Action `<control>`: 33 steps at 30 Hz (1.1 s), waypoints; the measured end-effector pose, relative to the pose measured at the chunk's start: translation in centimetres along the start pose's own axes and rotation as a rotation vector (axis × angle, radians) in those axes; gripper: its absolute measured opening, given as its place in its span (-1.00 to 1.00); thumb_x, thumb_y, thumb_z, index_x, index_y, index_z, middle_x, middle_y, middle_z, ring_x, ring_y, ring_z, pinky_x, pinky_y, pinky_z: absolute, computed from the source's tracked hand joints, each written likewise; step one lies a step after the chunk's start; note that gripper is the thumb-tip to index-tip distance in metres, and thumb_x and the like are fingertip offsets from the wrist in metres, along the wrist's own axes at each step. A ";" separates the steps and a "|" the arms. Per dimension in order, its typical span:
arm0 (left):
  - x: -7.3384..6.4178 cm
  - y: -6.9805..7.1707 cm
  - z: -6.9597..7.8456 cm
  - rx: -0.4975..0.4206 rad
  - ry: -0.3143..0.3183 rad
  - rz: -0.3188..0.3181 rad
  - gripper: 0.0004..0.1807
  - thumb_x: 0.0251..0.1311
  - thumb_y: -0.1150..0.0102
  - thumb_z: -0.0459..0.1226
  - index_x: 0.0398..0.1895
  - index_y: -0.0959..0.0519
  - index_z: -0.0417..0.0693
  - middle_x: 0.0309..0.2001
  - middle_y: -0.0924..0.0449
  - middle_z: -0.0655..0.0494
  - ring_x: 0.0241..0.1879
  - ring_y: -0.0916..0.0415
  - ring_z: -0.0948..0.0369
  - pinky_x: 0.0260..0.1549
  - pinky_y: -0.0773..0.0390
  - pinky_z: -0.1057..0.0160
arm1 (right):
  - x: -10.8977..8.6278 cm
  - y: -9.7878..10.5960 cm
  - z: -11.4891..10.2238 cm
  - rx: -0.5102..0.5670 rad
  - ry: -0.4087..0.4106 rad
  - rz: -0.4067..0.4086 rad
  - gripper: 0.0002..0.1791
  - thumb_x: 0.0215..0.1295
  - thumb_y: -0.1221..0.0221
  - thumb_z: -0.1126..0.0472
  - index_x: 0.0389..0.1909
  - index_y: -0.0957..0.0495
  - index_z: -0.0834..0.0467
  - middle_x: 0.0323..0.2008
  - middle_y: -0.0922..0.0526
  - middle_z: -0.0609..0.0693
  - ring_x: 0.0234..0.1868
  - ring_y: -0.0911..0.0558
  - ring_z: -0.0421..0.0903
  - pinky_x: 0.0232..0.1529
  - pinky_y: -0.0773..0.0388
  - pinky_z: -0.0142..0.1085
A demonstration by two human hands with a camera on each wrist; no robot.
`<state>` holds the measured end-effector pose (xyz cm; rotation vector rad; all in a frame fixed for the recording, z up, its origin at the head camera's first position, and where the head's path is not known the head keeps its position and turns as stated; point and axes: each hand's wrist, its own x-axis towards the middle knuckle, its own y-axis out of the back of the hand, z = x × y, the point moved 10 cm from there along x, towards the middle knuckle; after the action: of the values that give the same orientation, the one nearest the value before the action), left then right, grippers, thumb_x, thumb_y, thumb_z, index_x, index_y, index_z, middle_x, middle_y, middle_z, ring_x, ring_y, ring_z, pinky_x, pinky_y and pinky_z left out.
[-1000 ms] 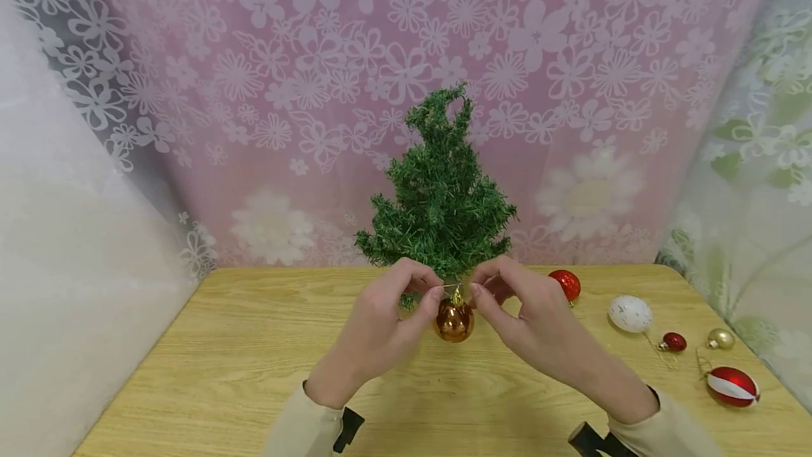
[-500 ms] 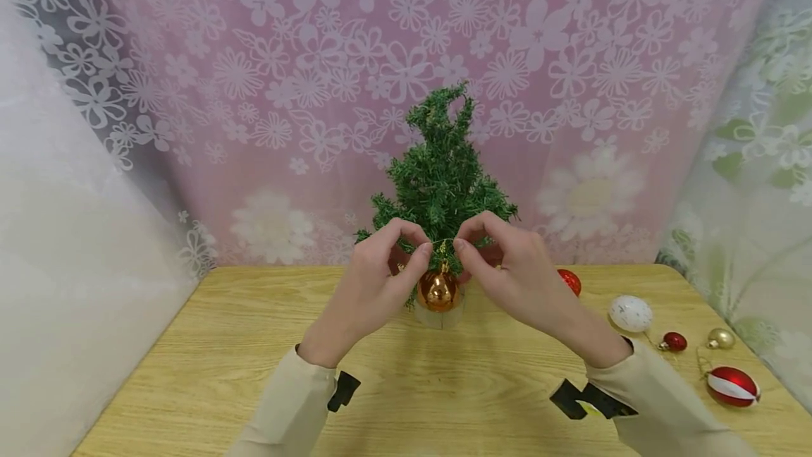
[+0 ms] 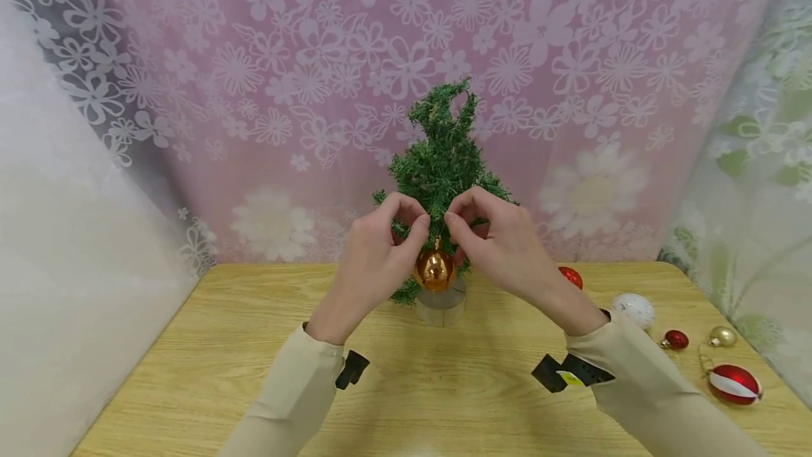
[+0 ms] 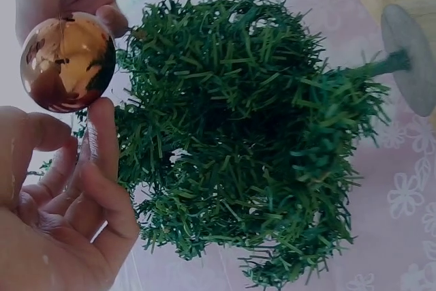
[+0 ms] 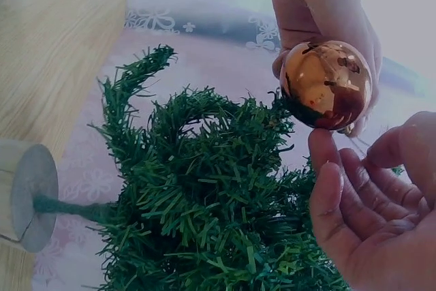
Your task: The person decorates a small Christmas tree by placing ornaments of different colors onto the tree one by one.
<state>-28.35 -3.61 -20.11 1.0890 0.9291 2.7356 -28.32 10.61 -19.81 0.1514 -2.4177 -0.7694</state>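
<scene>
A shiny copper-gold Christmas bauble point(image 3: 435, 270) hangs between my two hands, in front of the lower branches of a small green Christmas tree point(image 3: 444, 154). My left hand point(image 3: 380, 252) pinches one side of the bauble's thin hanging string with thumb and forefinger. On the other side, my right hand point(image 3: 497, 242) pinches the string the same way. A bit of the thread point(image 5: 359, 146) shows beside the right fingers in the right wrist view. Both wrist views show the bauble close to the branches, with the remaining fingers loosely bent around it.
The tree stands on a round wooden base point(image 3: 442, 309) on the wood-grain table point(image 3: 254, 372). At the right lie a glittery red bauble point(image 3: 571, 277), a white speckled one point(image 3: 633, 310), a small dark red one point(image 3: 675, 340), a small gold one point(image 3: 722, 336) and a red-and-white striped ornament point(image 3: 734, 384).
Both hands have risen from the tree's base to its lower branches, lifting the bauble by its string. They have shifted slightly left and the base now shows beneath the bauble.
</scene>
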 end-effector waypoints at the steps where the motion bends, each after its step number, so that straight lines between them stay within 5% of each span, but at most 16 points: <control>1: 0.1 0.0 0.0 0.008 0.007 -0.003 -0.91 0.51 -0.07 -0.19 -0.09 -0.55 0.05 -0.28 -0.64 0.19 -0.69 -0.36 0.23 -0.62 -0.42 0.28 | 0.2 -0.1 0.1 -0.007 -0.015 -0.003 -0.89 0.54 -0.09 0.20 -0.11 -0.56 0.12 -0.38 -0.66 0.03 -0.52 -0.71 -0.08 -0.44 -0.66 -0.26; 10: 0.5 -0.8 -0.9 0.063 0.116 -0.062 -0.88 0.52 -0.04 -0.12 -0.11 -0.56 0.12 -0.33 -0.63 0.24 -0.72 -0.31 0.18 -0.68 -0.33 0.26 | 0.5 -0.3 1.5 -0.067 -0.111 -0.018 -0.83 0.55 -0.06 0.14 -0.11 -0.59 0.10 -0.42 -0.69 0.02 -0.56 -0.64 -0.11 -0.51 -0.56 -0.24; 18: 0.0 -1.2 -1.2 0.104 0.123 -0.107 -0.88 0.50 -0.05 -0.12 -0.14 -0.58 0.15 -0.35 -0.65 0.29 -0.75 -0.28 0.20 -0.71 -0.28 0.28 | -0.1 -1.2 2.4 -0.011 -0.180 -0.113 -0.84 0.54 -0.07 0.15 -0.08 -0.58 0.11 -0.46 -0.69 0.05 -0.59 -0.70 -0.11 -0.50 -0.66 -0.20; 25: -0.2 -1.4 -0.7 0.138 0.075 -0.110 -0.90 0.49 -0.08 -0.12 -0.13 -0.59 0.16 -0.35 -0.65 0.33 -0.71 -0.33 0.26 -0.68 -0.34 0.28 | -0.3 -1.2 2.4 0.005 -0.174 -0.123 -0.86 0.53 -0.09 0.17 -0.08 -0.58 0.11 -0.44 -0.69 0.05 -0.60 -0.69 -0.10 -0.50 -0.67 -0.21; 33: -0.1 -0.2 0.9 0.176 -0.069 0.029 -0.93 0.45 -0.14 -0.18 -0.16 -0.60 0.10 -0.36 -0.63 0.27 -0.60 -0.41 0.39 -0.58 -0.47 0.35 | -1.1 -1.1 2.4 0.054 -0.208 -0.139 -0.85 0.53 -0.10 0.15 -0.06 -0.57 0.12 -0.40 -0.65 0.12 -0.58 -0.71 -0.06 -0.47 -0.69 -0.18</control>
<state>-27.74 -2.99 -19.81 1.2251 1.1705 2.6605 -28.89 11.25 -22.56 0.2754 -2.6485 -0.8179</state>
